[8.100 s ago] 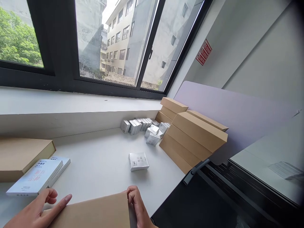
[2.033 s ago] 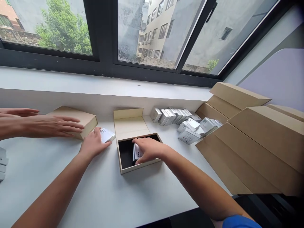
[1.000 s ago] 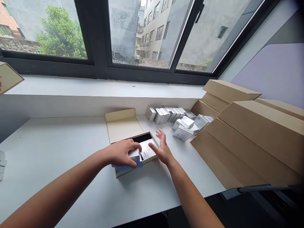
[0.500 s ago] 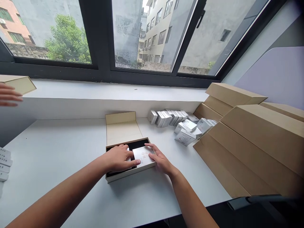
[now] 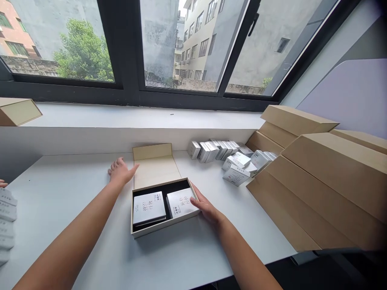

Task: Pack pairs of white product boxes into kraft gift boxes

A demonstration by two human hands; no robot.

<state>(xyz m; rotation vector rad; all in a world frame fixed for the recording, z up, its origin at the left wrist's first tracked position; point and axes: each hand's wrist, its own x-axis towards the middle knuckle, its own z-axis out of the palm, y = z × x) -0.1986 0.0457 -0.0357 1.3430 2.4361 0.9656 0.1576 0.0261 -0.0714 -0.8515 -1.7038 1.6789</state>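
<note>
A cream gift box [image 5: 165, 226] with a black inside lies on the white table, its hinged lid [image 5: 155, 167] folded back toward the sill. Two white printed cartons sit in it side by side, the left carton [image 5: 148, 207] and the right carton [image 5: 181, 202]. My right hand [image 5: 206, 204] grips the box's right end, fingers behind the wall and thumb over the right carton's edge. My left hand [image 5: 121, 172] is open beside the lid's left edge, thumb stretched out and nothing held.
Several white cartons [image 5: 211, 151] stand in a row at the back, with more loose ones [image 5: 237, 173] beside brown cardboard boxes [image 5: 332, 181]. Another carton stack [image 5: 7, 219] is at the left edge, near another person's fingertips [image 5: 2, 184]. A cream box [image 5: 19, 112] rests on the sill [image 5: 145, 117].
My left hand has let go of the left carton and moved out of the box, up and left. The right hand stays on the box. The other person's hand has dropped lower at the left.
</note>
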